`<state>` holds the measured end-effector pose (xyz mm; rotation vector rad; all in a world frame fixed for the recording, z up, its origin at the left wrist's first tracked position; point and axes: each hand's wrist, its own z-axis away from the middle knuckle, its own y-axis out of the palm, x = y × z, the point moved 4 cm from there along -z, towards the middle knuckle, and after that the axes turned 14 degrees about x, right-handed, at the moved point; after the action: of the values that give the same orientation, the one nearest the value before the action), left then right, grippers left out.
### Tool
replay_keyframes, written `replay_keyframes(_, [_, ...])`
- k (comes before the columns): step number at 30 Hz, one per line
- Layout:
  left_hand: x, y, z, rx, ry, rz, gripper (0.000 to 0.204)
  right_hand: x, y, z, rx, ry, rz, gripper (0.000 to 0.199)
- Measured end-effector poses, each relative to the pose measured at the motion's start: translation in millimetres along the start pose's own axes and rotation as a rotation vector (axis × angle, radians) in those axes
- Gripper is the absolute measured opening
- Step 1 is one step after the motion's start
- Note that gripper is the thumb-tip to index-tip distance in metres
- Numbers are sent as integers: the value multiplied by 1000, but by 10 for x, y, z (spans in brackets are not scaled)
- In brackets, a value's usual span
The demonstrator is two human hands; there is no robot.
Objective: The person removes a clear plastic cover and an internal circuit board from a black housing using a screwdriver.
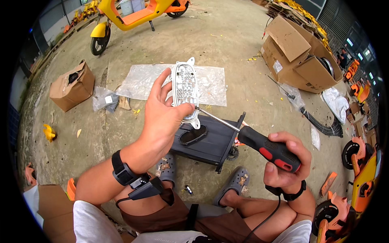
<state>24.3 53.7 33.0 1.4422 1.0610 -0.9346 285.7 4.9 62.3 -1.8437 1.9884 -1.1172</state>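
Note:
My left hand (160, 107) grips a long oval lamp unit (185, 87), silvery and clear, with small mounting tabs on its rim. The thumb presses on its lower right edge. In my right hand (289, 158) is a screwdriver (267, 148) with a black and red handle. Its metal shaft slants up and left, and the tip meets the lamp unit's rim beside my left thumb. Whether a screw sits at the tip I cannot tell. Below the lamp unit, a dark oval cover (193, 135) lies on a black panel-like piece (204, 148) in front of my feet.
A clear plastic sheet (212, 85) lies on the concrete beyond. Cardboard boxes stand left (73, 87) and right (298, 56). A bundle of black cables (324, 126) rests at right. A yellow scooter (133, 18) is parked at the back, with orange scooter parts (330, 214) at lower right.

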Motion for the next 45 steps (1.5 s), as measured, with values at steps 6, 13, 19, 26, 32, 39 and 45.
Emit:
replay_keyframes(6, [16, 15, -1, 27, -8, -19, 90, 5, -17, 7, 10, 21, -12, 59])
replay_keyframes(13, [-8, 38, 19, 38, -8, -18, 86, -47, -22, 7, -18, 88, -2, 60])
replay_keyframes(19, [22, 39, 31, 31, -14, -8, 85, -126, -6, -28, -75, 199, -67, 82])
replay_keyframes(26, [110, 8, -6, 49, -26, -20, 74, -157, 30, 34, -140, 331, -120, 87])
replay_keyframes(32, [173, -4, -5, 8, -66, -17, 68, -192, -16, -10, -135, 302, -25, 79])
replay_keyframes(39, [148, 4, 11, 58, -114, 2, 54, -186, -45, 50, -90, 201, 83, 73])
replay_keyframes(45, [169, 12, 21, 24, -154, 14, 51, -180, -29, -18, -173, 230, 5, 72])
